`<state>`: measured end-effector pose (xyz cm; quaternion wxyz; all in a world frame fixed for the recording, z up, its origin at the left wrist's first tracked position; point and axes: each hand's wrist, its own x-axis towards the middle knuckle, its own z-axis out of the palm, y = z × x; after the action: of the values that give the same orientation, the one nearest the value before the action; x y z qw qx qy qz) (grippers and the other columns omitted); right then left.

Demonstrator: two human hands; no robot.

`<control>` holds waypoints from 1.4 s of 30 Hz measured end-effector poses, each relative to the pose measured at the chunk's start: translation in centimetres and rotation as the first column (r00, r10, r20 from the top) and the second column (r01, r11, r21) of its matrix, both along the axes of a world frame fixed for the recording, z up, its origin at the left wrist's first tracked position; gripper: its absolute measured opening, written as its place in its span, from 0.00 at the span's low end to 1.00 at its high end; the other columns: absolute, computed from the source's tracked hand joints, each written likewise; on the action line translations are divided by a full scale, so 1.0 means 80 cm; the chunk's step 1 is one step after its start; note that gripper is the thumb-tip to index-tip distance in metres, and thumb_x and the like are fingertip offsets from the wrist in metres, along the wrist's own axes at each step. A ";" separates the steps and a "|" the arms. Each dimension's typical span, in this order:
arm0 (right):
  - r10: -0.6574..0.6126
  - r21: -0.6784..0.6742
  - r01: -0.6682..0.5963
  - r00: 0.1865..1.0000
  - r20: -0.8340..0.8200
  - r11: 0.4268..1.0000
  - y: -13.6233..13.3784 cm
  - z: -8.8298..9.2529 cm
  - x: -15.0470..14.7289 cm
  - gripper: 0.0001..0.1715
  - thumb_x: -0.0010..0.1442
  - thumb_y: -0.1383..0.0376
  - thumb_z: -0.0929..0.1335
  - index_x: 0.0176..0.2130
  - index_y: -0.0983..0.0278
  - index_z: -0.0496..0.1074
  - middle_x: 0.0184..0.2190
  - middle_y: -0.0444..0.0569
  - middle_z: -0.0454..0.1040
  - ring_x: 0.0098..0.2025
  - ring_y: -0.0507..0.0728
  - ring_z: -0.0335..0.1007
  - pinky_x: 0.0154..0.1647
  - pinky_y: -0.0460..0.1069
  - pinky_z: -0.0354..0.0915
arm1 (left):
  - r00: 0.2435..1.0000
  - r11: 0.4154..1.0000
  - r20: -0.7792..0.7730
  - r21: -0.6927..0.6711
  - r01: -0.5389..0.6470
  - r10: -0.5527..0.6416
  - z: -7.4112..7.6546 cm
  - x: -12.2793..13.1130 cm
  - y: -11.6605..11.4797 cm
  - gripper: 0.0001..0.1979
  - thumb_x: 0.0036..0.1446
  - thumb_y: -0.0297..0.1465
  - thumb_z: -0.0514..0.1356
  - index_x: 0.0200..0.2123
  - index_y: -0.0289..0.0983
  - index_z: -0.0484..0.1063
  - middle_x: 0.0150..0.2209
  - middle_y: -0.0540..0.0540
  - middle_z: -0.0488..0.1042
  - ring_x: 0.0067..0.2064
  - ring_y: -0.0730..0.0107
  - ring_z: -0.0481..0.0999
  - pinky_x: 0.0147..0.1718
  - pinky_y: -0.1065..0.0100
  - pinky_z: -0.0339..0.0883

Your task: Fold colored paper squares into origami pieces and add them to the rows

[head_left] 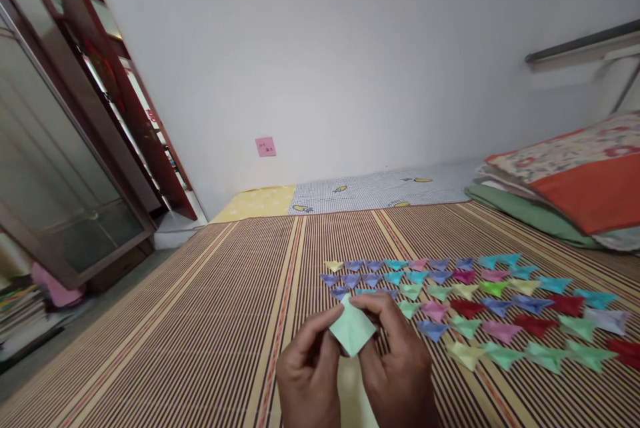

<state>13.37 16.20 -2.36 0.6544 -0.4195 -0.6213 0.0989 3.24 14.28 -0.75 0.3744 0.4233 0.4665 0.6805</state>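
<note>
Between my two hands is a pale green folded paper (353, 325), its diamond face turned up toward me. My left hand (311, 365) pinches its left edge with thumb and fingers. On the right edge, my right hand (397, 361) grips the same paper, fingertips near its top corner. Below the hands, a pale yellow strip (351, 391) shows between the wrists; what it is I cannot make out. Just beyond and to the right lie several rows of small folded paper pieces (467, 309) in blue, green, pink, red and yellow.
A striped mat (210, 321) covers the surface. Folded bedding (575, 181) is stacked at the back right. Patterned cloth (360, 191) runs along the white wall, which bears a pink note (265, 147). Glass-panelled doors (75, 168) stand at the left, with stacked books (20, 318) below.
</note>
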 end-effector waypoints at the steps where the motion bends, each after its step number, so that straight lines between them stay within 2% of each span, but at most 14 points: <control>1: 0.006 0.032 -0.006 1.000 0.005 0.999 0.001 0.000 -0.001 0.14 0.61 0.74 0.65 0.44 0.59 0.72 0.36 0.47 0.77 0.38 0.58 0.77 0.39 0.49 0.72 | 1.000 1.000 0.016 -0.010 0.002 -0.002 0.001 -0.001 0.000 0.08 0.52 0.35 0.70 0.36 0.40 0.86 0.35 0.43 0.85 0.38 0.56 0.83 0.38 0.66 0.76; 5: 0.023 0.077 -0.023 1.000 0.008 0.997 0.004 0.002 -0.003 0.16 0.60 0.77 0.64 0.42 0.59 0.73 0.36 0.48 0.75 0.40 0.58 0.76 0.39 0.49 0.72 | 1.000 0.999 0.016 0.044 0.021 -0.022 0.003 0.001 0.000 0.11 0.53 0.38 0.69 0.38 0.38 0.85 0.38 0.41 0.84 0.41 0.54 0.83 0.42 0.62 0.76; 9: 0.010 0.115 -0.010 1.000 -0.001 0.993 0.002 0.003 -0.005 0.11 0.63 0.75 0.66 0.41 0.59 0.72 0.37 0.48 0.76 0.40 0.57 0.76 0.40 0.48 0.72 | 0.971 0.996 0.230 -0.052 0.077 -0.063 0.002 0.003 0.003 0.17 0.49 0.40 0.73 0.40 0.38 0.80 0.37 0.41 0.83 0.41 0.56 0.83 0.42 0.63 0.76; 11: 0.006 0.128 -0.006 1.000 0.003 0.992 0.000 0.003 -0.008 0.10 0.64 0.73 0.67 0.42 0.58 0.71 0.37 0.47 0.76 0.40 0.57 0.77 0.42 0.49 0.72 | 0.941 0.982 0.313 -0.086 0.165 -0.131 0.001 0.000 0.005 0.20 0.48 0.40 0.75 0.42 0.36 0.80 0.37 0.40 0.83 0.41 0.58 0.82 0.41 0.65 0.75; 15: -0.008 0.122 0.006 1.000 0.017 0.992 -0.001 0.003 -0.014 0.12 0.65 0.74 0.67 0.45 0.58 0.72 0.37 0.48 0.77 0.41 0.58 0.76 0.42 0.50 0.72 | 0.870 0.924 0.370 -0.067 0.375 -0.327 0.000 -0.008 0.009 0.17 0.54 0.41 0.71 0.39 0.32 0.83 0.33 0.41 0.82 0.36 0.61 0.80 0.40 0.65 0.73; 19: 0.009 0.179 -0.010 1.000 0.004 0.984 0.001 0.006 -0.016 0.12 0.64 0.76 0.67 0.41 0.58 0.73 0.35 0.47 0.77 0.40 0.58 0.76 0.42 0.51 0.72 | 0.832 0.901 0.402 -0.037 0.431 -0.381 -0.001 -0.013 0.011 0.16 0.54 0.39 0.71 0.38 0.32 0.84 0.30 0.42 0.82 0.35 0.60 0.80 0.40 0.63 0.73; 23: 0.038 0.193 -0.036 0.999 -0.009 0.981 0.000 0.009 -0.016 0.12 0.63 0.77 0.68 0.38 0.58 0.72 0.35 0.47 0.78 0.39 0.58 0.76 0.40 0.51 0.71 | 0.827 0.914 0.439 -0.034 0.405 -0.350 -0.003 -0.014 0.011 0.14 0.51 0.38 0.73 0.37 0.32 0.84 0.32 0.41 0.83 0.37 0.59 0.81 0.42 0.61 0.74; 30: 0.080 0.152 -0.077 0.997 -0.019 0.985 -0.001 0.005 -0.018 0.11 0.64 0.76 0.67 0.36 0.60 0.73 0.35 0.47 0.74 0.39 0.57 0.74 0.37 0.49 0.70 | 0.859 0.943 0.445 -0.081 0.322 -0.255 -0.007 -0.018 0.012 0.13 0.47 0.38 0.76 0.30 0.35 0.82 0.27 0.46 0.81 0.33 0.65 0.80 0.36 0.69 0.72; 36: 0.241 0.088 -0.240 0.971 0.008 0.967 0.001 0.010 -0.011 0.16 0.64 0.77 0.63 0.36 0.60 0.75 0.36 0.47 0.74 0.40 0.55 0.75 0.39 0.47 0.70 | 0.860 0.953 0.461 -0.089 0.291 -0.219 0.001 -0.022 0.013 0.14 0.41 0.35 0.78 0.27 0.34 0.82 0.24 0.48 0.79 0.27 0.71 0.76 0.30 0.72 0.70; 39: 0.284 0.053 -0.281 0.957 -0.067 0.958 0.003 0.006 -0.010 0.15 0.65 0.76 0.63 0.40 0.59 0.75 0.37 0.47 0.75 0.41 0.55 0.75 0.41 0.47 0.70 | 0.864 0.963 0.470 -0.097 0.253 -0.180 0.002 -0.023 0.014 0.15 0.38 0.36 0.79 0.26 0.34 0.81 0.22 0.48 0.78 0.27 0.69 0.77 0.30 0.70 0.72; 42: 0.305 0.032 -0.304 0.934 -0.186 0.952 0.006 0.002 -0.012 0.14 0.64 0.76 0.64 0.40 0.59 0.73 0.37 0.46 0.75 0.41 0.55 0.76 0.41 0.47 0.70 | 0.849 0.959 0.495 -0.097 0.267 -0.186 0.000 -0.023 0.014 0.14 0.41 0.36 0.78 0.28 0.34 0.82 0.23 0.48 0.79 0.29 0.66 0.79 0.32 0.68 0.73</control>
<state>12.44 16.68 -2.24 0.6878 -0.3060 -0.6141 0.2373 1.39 15.44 -0.75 0.5894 0.2610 0.3591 0.6749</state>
